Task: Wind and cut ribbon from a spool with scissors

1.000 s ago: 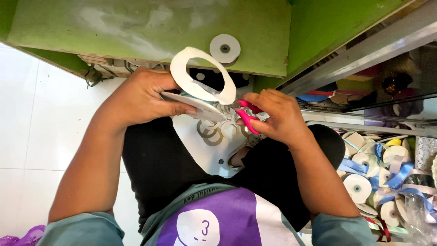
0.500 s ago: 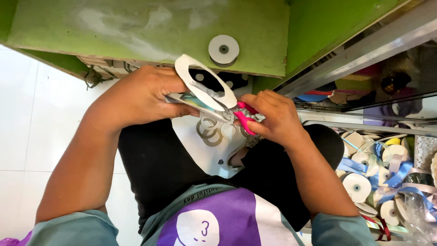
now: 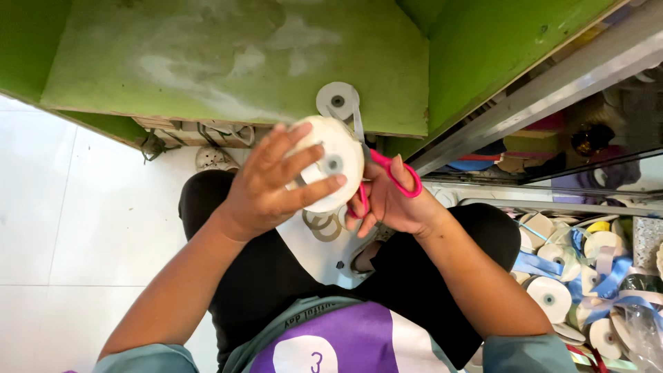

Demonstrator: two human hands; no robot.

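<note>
Moved: white disc (image 3: pixel 330 162) turned from edge-on to face-up, lifted before green table (image 3: pixel 228 62). Left hand (image 3: pixel 273 186) clamps it; right hand (image 3: pixel 390 200) grips pink scissors (image 3: pixel 387 176), blades at disc's edge, cutting continues.

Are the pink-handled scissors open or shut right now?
Cannot tell: the scissors sit in the right hand, blades mostly behind the white disc.

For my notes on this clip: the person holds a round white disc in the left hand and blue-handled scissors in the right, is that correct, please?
Not quite: the scissors have pink handles, not blue, as the head view shows. The rest holds: the left hand grips the round white disc, and the right hand holds the scissors beside it.
</note>
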